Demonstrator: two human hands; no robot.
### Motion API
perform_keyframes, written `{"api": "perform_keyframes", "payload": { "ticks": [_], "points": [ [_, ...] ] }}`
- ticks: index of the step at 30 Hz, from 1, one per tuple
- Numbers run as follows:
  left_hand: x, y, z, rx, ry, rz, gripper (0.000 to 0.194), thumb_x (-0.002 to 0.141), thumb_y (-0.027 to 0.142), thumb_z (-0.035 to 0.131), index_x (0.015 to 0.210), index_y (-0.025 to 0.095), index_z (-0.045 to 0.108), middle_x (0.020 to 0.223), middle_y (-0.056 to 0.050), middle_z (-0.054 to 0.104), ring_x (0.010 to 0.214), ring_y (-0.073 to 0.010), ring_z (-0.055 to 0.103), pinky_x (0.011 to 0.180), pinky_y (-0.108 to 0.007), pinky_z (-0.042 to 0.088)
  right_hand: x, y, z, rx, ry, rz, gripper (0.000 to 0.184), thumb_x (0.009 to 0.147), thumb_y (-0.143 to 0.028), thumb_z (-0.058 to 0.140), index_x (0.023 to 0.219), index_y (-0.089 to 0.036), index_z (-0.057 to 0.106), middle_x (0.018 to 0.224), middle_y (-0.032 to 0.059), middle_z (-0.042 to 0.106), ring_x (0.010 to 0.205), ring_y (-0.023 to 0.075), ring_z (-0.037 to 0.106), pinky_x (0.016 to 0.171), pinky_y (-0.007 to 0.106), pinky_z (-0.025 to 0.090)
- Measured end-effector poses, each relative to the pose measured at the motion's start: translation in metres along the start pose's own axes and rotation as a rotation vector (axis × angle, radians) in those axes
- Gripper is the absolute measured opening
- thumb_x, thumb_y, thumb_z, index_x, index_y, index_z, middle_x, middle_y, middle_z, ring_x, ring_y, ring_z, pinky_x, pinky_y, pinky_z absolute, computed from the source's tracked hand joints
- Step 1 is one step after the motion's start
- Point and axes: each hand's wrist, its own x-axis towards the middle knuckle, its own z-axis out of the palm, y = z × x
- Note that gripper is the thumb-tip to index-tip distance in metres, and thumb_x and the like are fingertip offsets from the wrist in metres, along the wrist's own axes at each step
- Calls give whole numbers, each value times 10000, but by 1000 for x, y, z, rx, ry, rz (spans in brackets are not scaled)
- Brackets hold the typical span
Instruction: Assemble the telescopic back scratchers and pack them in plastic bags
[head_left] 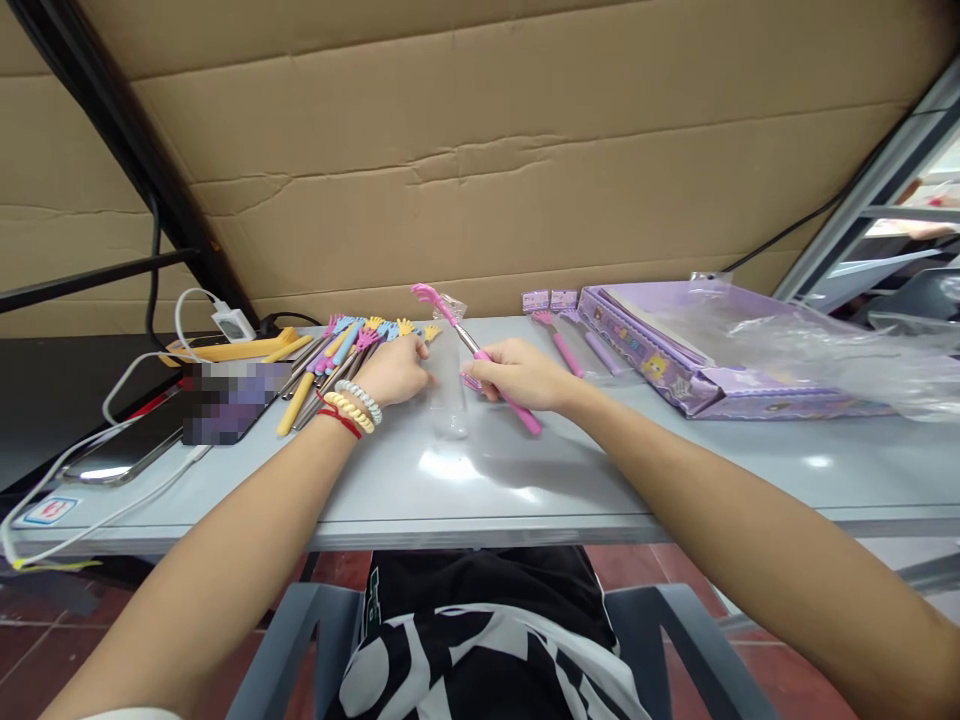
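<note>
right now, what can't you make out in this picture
All in the head view:
- Pink scratcher: part of its handle, covered by the right hand.
- Pile: exact count, hidden by overlap and the left hand.
- Labels: wording, too small.
- Pixelated object: details, blurred out.
- Plastic: far end, cut off by the right edge.

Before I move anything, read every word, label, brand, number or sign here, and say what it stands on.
No text is legible.
Purple cardboard box: side lettering, too blurred.
Two header cards: print too small.
Sticker on the tabletop: red marking, too blurred.
Phone screen: pixelated.
Black garment: white marking at left, unreadable.
</note>
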Motion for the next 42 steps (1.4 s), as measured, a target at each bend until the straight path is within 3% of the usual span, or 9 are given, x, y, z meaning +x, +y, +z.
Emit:
{"api": "perform_keyframes", "payload": {
  "ticks": [3,10,16,20,24,29,36,42],
  "points": [
    [2,-2,1,-161,100,22,304,687,188,680,945,207,519,694,3,660,577,-175,572,582,-290,393,2,4,1,-8,39,0,295,799,-318,480,540,-178,459,525,-14,517,507,96,430,557,258,332],
    [9,-4,2,-558,483,305,320,742,124,604,1031,202,491,669,47,586,596,-126,555,600,-261,404,5,4,5,-103,215,-63,329,894,-355,390,609,-192,407,543,-15,514,512,97,431,563,257,315],
    [14,-4,-3,-818,725,242,332,740,83,612,1009,202,459,627,65,565,583,-114,564,572,-240,420,3,8,-5,-335,294,-101,497,924,-533,307,560,-202,243,487,-30,284,488,87,255,529,285,183],
    [19,-7,-12,-1004,807,143,309,767,63,582,1018,188,453,575,87,538,533,-102,548,562,-229,443,1,12,-14,-499,219,-91,488,913,-538,350,568,-195,315,489,-20,356,496,96,308,544,287,182],
    [22,-7,-17,-1144,822,45,225,797,49,550,967,181,483,547,88,522,490,-88,524,542,-221,457,1,13,-18,-607,151,-60,454,899,-522,391,588,-191,386,521,-4,457,531,109,360,558,280,196],
    [22,-5,-17,-1306,790,33,206,794,38,555,918,193,501,578,81,521,519,-87,579,577,-218,503,4,18,-20,-638,178,-20,438,894,-513,395,597,-193,375,537,0,481,533,109,359,557,276,195],
    [13,0,-16,-1467,516,131,171,775,107,634,750,184,483,654,53,552,676,-108,665,754,-287,578,7,21,-17,-636,197,-39,433,880,-513,428,594,-192,376,536,-4,474,538,108,349,546,275,196],
    [9,2,-14,-1467,366,168,163,783,139,652,810,180,496,657,54,563,699,-104,671,787,-303,583,7,21,-14,-563,213,-87,433,873,-507,428,586,-189,368,515,-21,420,529,98,328,550,270,194]
  ]
}}
